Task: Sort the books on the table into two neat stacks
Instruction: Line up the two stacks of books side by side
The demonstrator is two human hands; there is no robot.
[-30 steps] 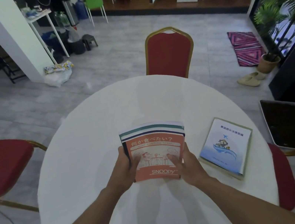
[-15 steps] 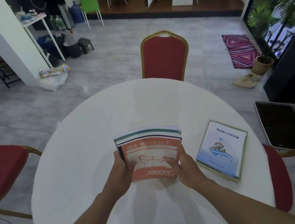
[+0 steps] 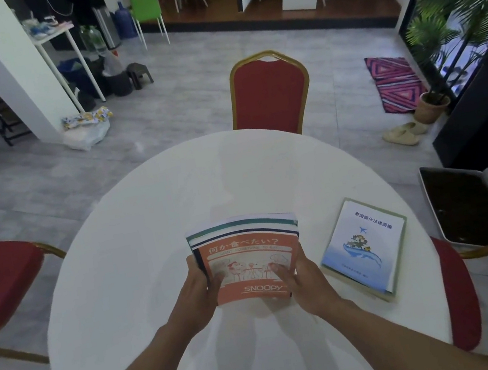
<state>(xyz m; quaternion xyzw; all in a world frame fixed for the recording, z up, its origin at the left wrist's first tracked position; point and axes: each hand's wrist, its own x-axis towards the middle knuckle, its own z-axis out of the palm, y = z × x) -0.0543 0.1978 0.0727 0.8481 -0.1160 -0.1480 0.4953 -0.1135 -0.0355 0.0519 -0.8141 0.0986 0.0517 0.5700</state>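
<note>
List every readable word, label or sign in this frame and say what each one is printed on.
"何か食べたい?": title on the orange book, top of the stack held in the left hand and right hand.
"SNOOPY": lower edge of the same cover.
Thin line under the title: too blurred to read.
"泰国部分法律简编": heading on the blue-and-white booklet, read with some doubt.
Small line at that booklet's foot: unreadable.

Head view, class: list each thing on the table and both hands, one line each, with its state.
Orange-covered stack: closed books, edges uneven, gripped at both sides.
Blue-and-white book: closed, flat on another book, untouched.
Left hand: gripping stack's left edge.
Right hand: gripping stack's right edge.
Table: white, round.
</note>
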